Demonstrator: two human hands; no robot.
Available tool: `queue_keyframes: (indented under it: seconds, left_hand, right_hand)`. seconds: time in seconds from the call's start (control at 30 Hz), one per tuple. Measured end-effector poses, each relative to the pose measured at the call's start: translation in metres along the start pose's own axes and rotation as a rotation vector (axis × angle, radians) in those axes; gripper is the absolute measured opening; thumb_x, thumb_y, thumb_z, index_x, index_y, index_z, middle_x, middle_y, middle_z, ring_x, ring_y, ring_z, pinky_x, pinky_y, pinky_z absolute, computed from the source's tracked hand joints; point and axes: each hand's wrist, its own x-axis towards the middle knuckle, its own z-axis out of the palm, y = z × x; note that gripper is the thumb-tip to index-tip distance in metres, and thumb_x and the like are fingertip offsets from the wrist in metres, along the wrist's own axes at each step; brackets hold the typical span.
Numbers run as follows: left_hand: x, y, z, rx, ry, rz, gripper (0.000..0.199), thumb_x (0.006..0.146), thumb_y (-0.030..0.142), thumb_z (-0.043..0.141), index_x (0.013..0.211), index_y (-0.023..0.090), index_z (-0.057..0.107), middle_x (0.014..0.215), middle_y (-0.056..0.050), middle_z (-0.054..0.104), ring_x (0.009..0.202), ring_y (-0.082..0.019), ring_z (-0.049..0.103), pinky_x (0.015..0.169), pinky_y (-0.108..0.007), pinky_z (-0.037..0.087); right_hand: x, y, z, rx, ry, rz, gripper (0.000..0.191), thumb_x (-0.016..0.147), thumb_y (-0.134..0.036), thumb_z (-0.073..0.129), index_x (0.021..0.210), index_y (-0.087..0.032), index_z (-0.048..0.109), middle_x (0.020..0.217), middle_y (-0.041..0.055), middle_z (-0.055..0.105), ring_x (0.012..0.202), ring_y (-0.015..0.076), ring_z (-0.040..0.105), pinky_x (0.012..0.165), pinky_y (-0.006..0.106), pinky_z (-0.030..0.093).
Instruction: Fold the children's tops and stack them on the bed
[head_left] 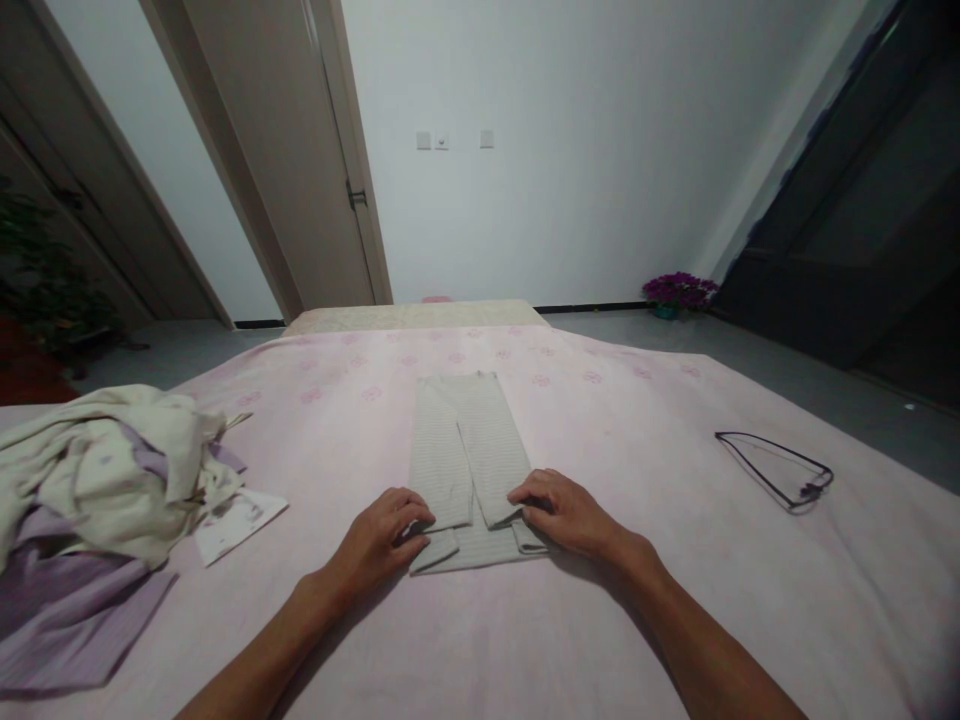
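Note:
A pale grey ribbed long-sleeved top (442,450) lies folded into a narrow rectangle in front of me. Its two sleeves run lengthwise over the body, and their ends lie near the close edge. My left hand (391,528) is closed at the left edge, with thumb and fingers pinching the end of the left sleeve. On the opposite side, my right hand (561,510) pinches the right sleeve's end, lifting its corner slightly. Folded layers of the same fabric show just below both hands.
The pink flowered sheet (615,580) covers the surface. At left lies a heap of cream and purple clothes (127,480) with a white card (238,522). A thin black triangular hanger-like frame (772,435) lies at right. Beyond are a door (285,150) and purple flowers (679,290).

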Motion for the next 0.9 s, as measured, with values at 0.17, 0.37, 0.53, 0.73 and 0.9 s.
queue_keyframes:
  seconds: [0.17,0.37,0.53,0.73,0.9]
  left_hand:
    - [-0.001,-0.001,0.004,0.090,0.046,0.050,0.015,0.092,0.017,0.059,0.102,0.022,0.070,0.103,-0.007,0.069,0.093,-0.018,0.064,0.082,-0.030,0.054]
    - [0.005,-0.002,0.003,0.073,0.024,-0.026,0.013,0.093,0.019,0.055,0.095,0.021,0.068,0.097,-0.006,0.069,0.091,-0.019,0.064,0.083,-0.030,0.051]
    - [0.014,-0.002,-0.002,0.017,-0.002,-0.194,0.011,0.090,0.020,0.056,0.087,0.021,0.067,0.087,-0.003,0.068,0.084,-0.019,0.062,0.077,-0.030,0.049]
    - [0.023,-0.006,-0.003,-0.110,0.007,-0.091,0.027,0.084,0.033,0.070,0.109,0.022,0.067,0.102,-0.005,0.071,0.096,-0.021,0.064,0.087,-0.034,0.048]
    - [0.032,-0.014,0.003,-0.070,0.034,0.006,0.025,0.087,0.036,0.068,0.108,0.023,0.068,0.108,-0.006,0.072,0.105,-0.024,0.062,0.104,-0.042,0.040]
  right_hand:
    - [0.019,-0.035,0.010,-0.139,-0.052,-0.131,0.028,0.078,-0.014,0.063,0.102,-0.024,0.072,0.092,0.0021,0.071,0.089,0.0201,0.059,0.084,0.033,0.041]
    - [0.042,-0.052,0.043,-0.281,-0.149,-0.254,0.016,0.083,-0.021,0.065,0.098,-0.023,0.070,0.094,0.0045,0.065,0.090,0.0205,0.054,0.080,0.033,0.037]
    - [0.049,-0.049,0.054,-0.256,-0.104,-0.178,0.009,0.091,-0.021,0.060,0.090,-0.020,0.068,0.088,0.0041,0.063,0.084,0.0180,0.053,0.077,0.031,0.036]
    - [0.053,-0.040,0.055,0.020,-0.031,-0.035,0.015,0.093,-0.016,0.054,0.088,-0.018,0.068,0.086,0.0024,0.064,0.082,0.0154,0.056,0.076,0.027,0.040]
    - [0.057,-0.031,0.059,0.163,-0.012,0.055,0.015,0.093,-0.018,0.053,0.085,-0.019,0.067,0.083,0.0008,0.064,0.079,0.0148,0.058,0.073,0.026,0.042]
